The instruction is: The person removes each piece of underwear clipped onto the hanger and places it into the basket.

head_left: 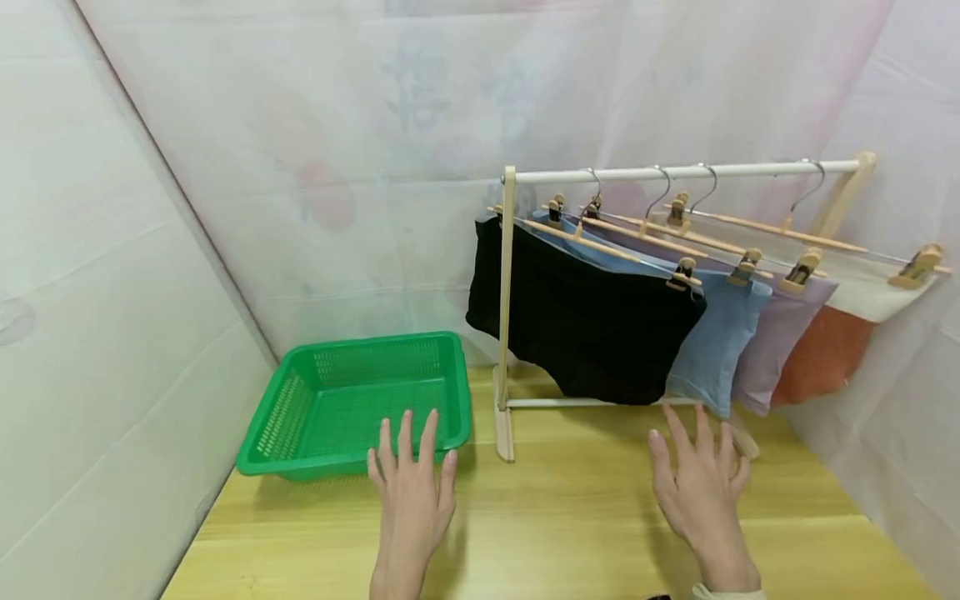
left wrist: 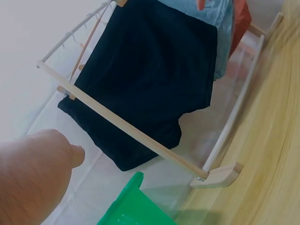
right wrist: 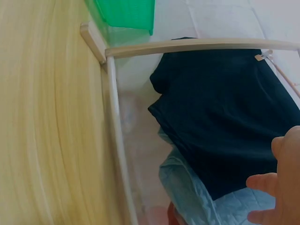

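Note:
My left hand (head_left: 411,496) is held out with its fingers spread, near the front rim of a green plastic basket (head_left: 258,429). The right hand (head_left: 701,492), its fingers likewise apart and slightly bent, hovers in front of the clothes rack (head_left: 504,333). Neither hand holds anything. Black underpants (head_left: 585,317) hang from a clip hanger (head_left: 611,247) at the rack's near left. Behind them hang light blue underpants (head_left: 720,333), a lilac garment (head_left: 787,342) and a cream-and-rust garment (head_left: 832,350), partly hidden by one another. In the left wrist view the left hand (left wrist: 42,171) shows only in part.
The basket has perforated sides and nothing visible inside. It stands left of the rack on a wood-grain table (head_left: 555,517). A white rail (head_left: 750,172) carries several hooks, and a lower bar (head_left: 570,402) joins the rack's feet. Pale sheets (head_left: 337,125) enclose the table.

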Available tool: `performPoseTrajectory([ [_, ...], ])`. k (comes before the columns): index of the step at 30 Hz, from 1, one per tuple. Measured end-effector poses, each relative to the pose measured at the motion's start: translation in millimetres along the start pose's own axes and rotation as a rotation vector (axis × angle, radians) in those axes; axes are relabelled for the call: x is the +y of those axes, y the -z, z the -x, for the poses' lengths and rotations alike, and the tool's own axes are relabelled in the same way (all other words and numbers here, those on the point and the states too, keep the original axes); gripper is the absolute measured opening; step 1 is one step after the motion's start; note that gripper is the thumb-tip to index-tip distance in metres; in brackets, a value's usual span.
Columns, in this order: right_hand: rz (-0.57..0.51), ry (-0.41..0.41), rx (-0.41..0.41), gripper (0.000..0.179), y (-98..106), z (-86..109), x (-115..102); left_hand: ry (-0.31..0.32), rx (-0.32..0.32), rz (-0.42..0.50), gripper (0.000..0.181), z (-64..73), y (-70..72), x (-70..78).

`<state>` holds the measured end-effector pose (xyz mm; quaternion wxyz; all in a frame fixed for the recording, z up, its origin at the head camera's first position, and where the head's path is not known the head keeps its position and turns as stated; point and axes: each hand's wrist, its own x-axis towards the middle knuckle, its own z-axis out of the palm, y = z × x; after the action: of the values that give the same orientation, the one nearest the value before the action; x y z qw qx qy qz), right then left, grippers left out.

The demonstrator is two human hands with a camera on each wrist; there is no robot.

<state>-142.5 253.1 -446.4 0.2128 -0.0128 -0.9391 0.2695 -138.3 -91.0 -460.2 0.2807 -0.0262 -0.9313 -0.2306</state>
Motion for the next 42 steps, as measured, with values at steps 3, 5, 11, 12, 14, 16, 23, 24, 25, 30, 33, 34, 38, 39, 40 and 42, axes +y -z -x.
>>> performPoseTrajectory([
  [3,-0.008,0.007,-0.003,0.057,1,-2.4,-1,0.002,0.009,0.009,0.058,-1.4,0.3,0.7],
  [5,-0.017,0.014,-0.008,0.057,2,-4.6,-2,0.001,0.018,0.015,0.059,-3.0,0.1,1.5],
  [11,-0.014,0.017,-0.015,0.056,5,-5.1,-5,-0.002,0.011,0.022,0.058,-2.5,-0.4,3.3],
  [12,-0.011,0.020,-0.016,0.056,5,-4.5,-6,-0.001,0.005,0.019,0.058,-1.5,-0.5,3.6],
  [14,0.000,0.026,-0.021,0.056,4,-3.0,-7,0.001,-0.001,0.012,0.058,0.8,-0.9,3.9],
  [16,0.010,0.033,-0.029,0.056,4,-1.6,-8,0.001,0.001,0.003,0.057,2.2,-1.3,3.9],
  [23,0.013,0.053,-0.032,0.055,0,1.4,-14,-0.019,0.016,0.001,0.057,1.3,-1.0,4.6],
  [24,0.012,0.054,-0.034,0.054,-1,1.9,-15,-0.019,0.014,0.001,0.057,1.1,-0.8,4.8],
  [25,0.013,0.055,-0.037,0.054,-2,2.3,-16,-0.018,0.014,0.004,0.057,0.9,-0.6,4.9],
  [30,0.012,0.078,-0.052,0.053,-5,0.3,-21,-0.022,0.012,0.012,0.056,-2.9,-0.5,6.9],
  [33,-0.002,0.117,-0.044,0.054,-7,-6.9,-27,-0.053,0.036,0.025,0.055,-12.2,0.5,9.7],
  [34,-0.008,0.130,-0.041,0.054,-8,-9.5,-30,-0.067,0.051,0.033,0.054,-16.1,1.2,10.6],
  [38,-0.024,0.167,-0.020,0.054,-7,-16.6,-38,-0.124,0.107,0.056,0.052,-29.4,3.4,12.9],
  [39,-0.027,0.171,-0.015,0.054,-6,-17.7,-40,-0.135,0.115,0.061,0.052,-31.3,3.9,13.4],
  [40,-0.027,0.175,-0.010,0.054,-4,-18.7,-41,-0.145,0.122,0.063,0.051,-33.1,3.6,13.5],
  [42,-0.027,0.188,-0.001,0.054,-1,-20.7,-44,-0.153,0.129,0.069,0.050,-36.2,3.8,14.0],
])
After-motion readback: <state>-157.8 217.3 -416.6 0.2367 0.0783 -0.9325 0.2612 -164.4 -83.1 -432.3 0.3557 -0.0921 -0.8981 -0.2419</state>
